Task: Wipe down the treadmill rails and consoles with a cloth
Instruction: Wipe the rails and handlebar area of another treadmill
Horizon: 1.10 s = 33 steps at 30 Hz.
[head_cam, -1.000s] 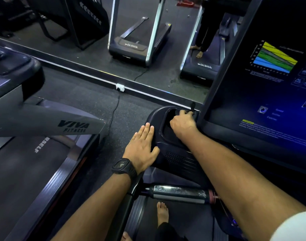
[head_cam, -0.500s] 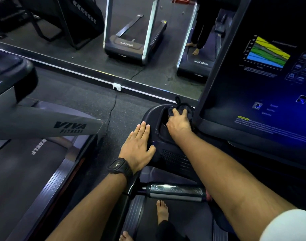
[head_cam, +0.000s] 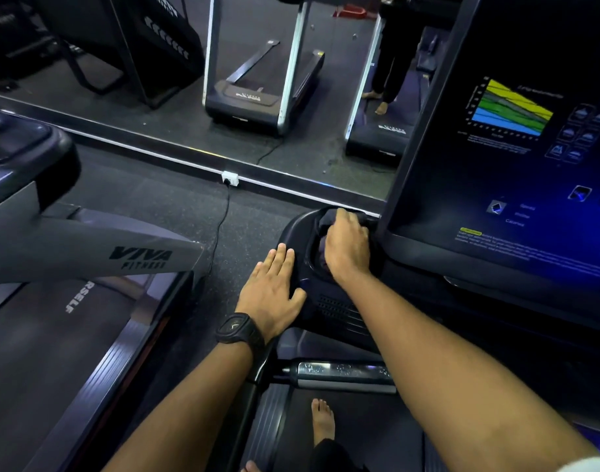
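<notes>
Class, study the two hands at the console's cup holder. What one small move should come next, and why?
Probably sweep the cloth round the cup holder rim and down into its well. The right hand grips the cloth bunched at the holder's far edge, so the near rim looks unwiped. The left hand lies flat on the console, which steadies the sweep.

Dim room; blue glow from the console screen (head_cam: 516,158); wide-angle bending and soft blur at edges.

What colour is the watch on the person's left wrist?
Black. The watch shows plainly in the head view.
</notes>
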Each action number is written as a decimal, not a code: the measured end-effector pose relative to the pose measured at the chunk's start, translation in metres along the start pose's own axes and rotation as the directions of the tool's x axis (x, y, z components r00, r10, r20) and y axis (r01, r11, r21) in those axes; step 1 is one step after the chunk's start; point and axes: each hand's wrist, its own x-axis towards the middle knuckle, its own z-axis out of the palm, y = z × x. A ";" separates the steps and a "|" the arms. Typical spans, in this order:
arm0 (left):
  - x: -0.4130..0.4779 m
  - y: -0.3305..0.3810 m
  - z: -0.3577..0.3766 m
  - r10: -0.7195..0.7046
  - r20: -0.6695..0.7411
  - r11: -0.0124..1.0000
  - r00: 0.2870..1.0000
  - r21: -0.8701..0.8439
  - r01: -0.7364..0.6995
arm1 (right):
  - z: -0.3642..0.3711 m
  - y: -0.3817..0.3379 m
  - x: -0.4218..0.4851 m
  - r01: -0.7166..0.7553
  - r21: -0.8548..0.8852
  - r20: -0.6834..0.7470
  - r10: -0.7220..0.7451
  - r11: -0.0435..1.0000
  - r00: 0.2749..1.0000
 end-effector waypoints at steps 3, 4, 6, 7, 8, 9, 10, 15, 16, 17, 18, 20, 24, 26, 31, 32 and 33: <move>-0.001 0.001 -0.001 -0.002 -0.001 1.000 1.000 -0.002 0.002 | 0.011 0.011 -0.001 0.005 0.191 -0.030 0.001 0.982 1.000; 0.000 0.001 -0.001 -0.002 0.001 1.000 1.000 0.002 0.002 | 0.013 0.011 0.002 -0.021 0.216 0.012 0.019 0.976 1.000; 0.001 0.001 -0.001 -0.002 0.002 1.000 1.000 0.012 0.002 | 0.013 0.006 0.007 -0.092 0.262 0.097 0.069 0.961 0.993; 0.001 0.001 -0.001 -0.002 0.003 1.000 1.000 0.017 0.002 | 0.012 0.002 0.008 -0.108 0.257 0.125 0.077 0.960 0.989; 0.001 0.001 -0.002 -0.002 0.005 1.000 1.000 0.021 0.002 | 0.013 0.000 0.007 -0.111 0.231 0.139 0.080 0.967 0.987; 0.001 0.001 -0.001 -0.002 0.005 1.000 1.000 0.025 0.002 | 0.014 -0.001 0.005 -0.109 0.199 0.148 0.081 0.974 0.986; 0.001 0.001 -0.001 -0.003 0.003 1.000 1.000 0.025 0.003 | 0.012 0.000 0.005 -0.110 0.172 0.156 0.083 0.979 0.984; 0.002 0.001 0.000 -0.001 -0.004 1.000 1.000 0.028 0.001 | -0.003 0.011 0.020 -0.006 -0.067 0.264 0.023 0.998 0.964; 0.001 0.001 0.000 -0.002 -0.002 1.000 1.000 0.025 0.002 | -0.006 0.012 0.024 0.051 -0.154 0.299 -0.003 0.987 0.954; 0.001 0.002 0.000 -0.003 0.001 1.000 1.000 0.023 0.003 | -0.008 0.010 0.028 0.106 -0.224 0.343 -0.024 0.969 0.939; 0.001 0.002 0.000 -0.003 -0.001 1.000 1.000 0.021 0.003 | -0.012 0.008 0.032 0.162 -0.289 0.394 -0.037 0.943 0.918; 0.001 0.001 0.000 -0.002 -0.002 1.000 1.000 0.018 0.002 | -0.017 0.002 0.039 0.274 -0.392 0.511 -0.040 0.878 0.859; 0.002 -0.001 0.002 -0.001 0.010 1.000 1.000 0.028 0.001 | -0.019 -0.007 0.044 0.385 -0.534 0.638 0.061 0.753 0.768; 0.003 -0.001 0.002 -0.003 0.008 1.000 1.000 0.025 0.003 | -0.018 -0.014 0.046 0.403 -0.579 0.645 0.096 0.709 0.758; 0.003 -0.002 0.001 -0.006 0.010 1.000 1.000 0.024 0.006 | -0.003 -0.012 0.009 0.455 -0.823 0.503 0.066 0.340 0.862; 0.003 -0.003 0.001 -0.006 0.013 1.000 1.000 0.027 0.005 | 0.000 -0.005 0.000 0.429 -0.854 0.451 0.010 0.293 0.892; 0.003 -0.003 0.002 -0.005 0.015 1.000 1.000 0.030 0.005 | 0.002 0.005 -0.005 0.395 -0.869 0.394 -0.064 0.300 0.917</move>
